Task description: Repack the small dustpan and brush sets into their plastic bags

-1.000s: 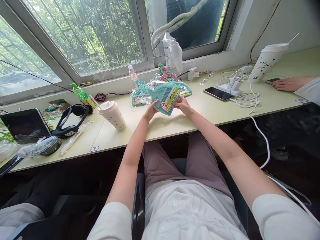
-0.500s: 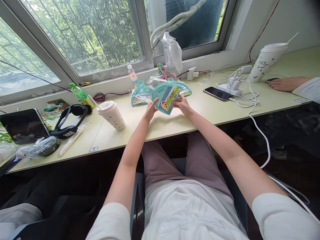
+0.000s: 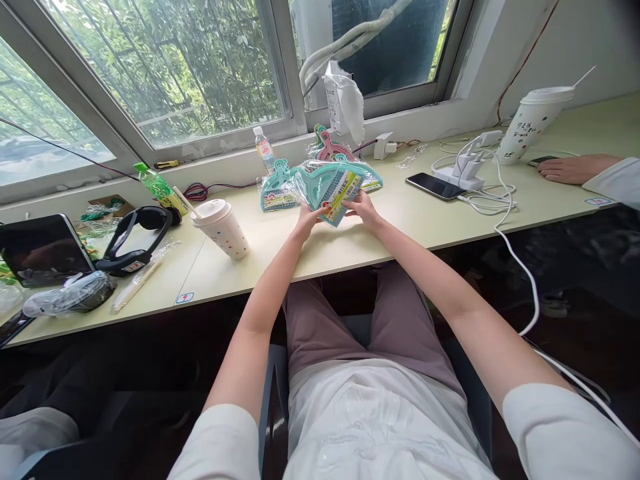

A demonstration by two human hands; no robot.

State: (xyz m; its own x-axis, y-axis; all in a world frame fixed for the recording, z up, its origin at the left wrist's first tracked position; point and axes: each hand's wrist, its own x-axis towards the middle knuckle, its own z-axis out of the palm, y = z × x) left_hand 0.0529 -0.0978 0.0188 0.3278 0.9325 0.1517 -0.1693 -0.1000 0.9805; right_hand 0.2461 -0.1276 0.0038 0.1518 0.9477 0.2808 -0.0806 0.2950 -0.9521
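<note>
teal dustpan [image 3: 318, 183], white cup with coloured dots [image 3: 226, 233].

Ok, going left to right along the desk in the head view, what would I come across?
Dark-screened tablet, black headphones, short lidded cup, packaged teal dustpan between left hand and right hand, phone, tall lidded cup.

Teal dustpan set [image 3: 325, 187] between hands

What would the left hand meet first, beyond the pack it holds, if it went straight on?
Probably the wrapped packs just behind the held pack; the gap in depth is unclear.
</note>
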